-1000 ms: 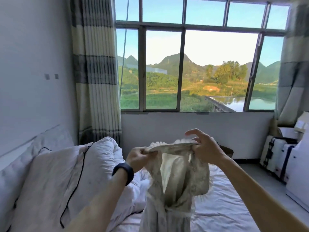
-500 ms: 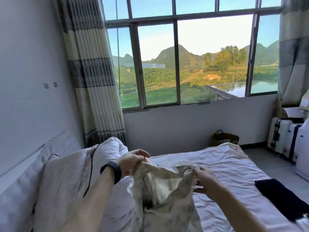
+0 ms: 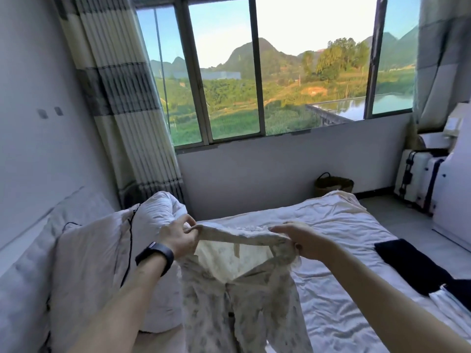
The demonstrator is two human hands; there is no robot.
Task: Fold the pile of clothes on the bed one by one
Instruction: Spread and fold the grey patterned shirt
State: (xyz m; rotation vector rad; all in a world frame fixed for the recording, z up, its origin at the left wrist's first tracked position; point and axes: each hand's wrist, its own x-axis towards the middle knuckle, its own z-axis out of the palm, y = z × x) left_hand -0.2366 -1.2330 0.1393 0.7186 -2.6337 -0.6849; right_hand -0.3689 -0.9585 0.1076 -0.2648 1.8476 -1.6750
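A cream patterned garment (image 3: 242,296) hangs in front of me above the white bed (image 3: 331,296). My left hand (image 3: 178,238), with a black band on the wrist, pinches the left end of its top edge. My right hand (image 3: 303,240) grips the right end of that edge. The top edge is stretched fairly straight between both hands and the opening shows a pale lining. The rest of the garment drops down out of view. A dark folded garment (image 3: 418,266) lies on the bed at the right.
White pillows (image 3: 86,271) with a black cable across them are piled at the left by the wall. A woven basket (image 3: 332,184) stands under the window. Suitcases (image 3: 418,179) and white furniture (image 3: 453,200) line the right side. A striped curtain (image 3: 119,98) hangs at the left.
My hands have moved apart and pulled the garment's top edge straight; half a second ago it was bunched low between them. The view has tilted.
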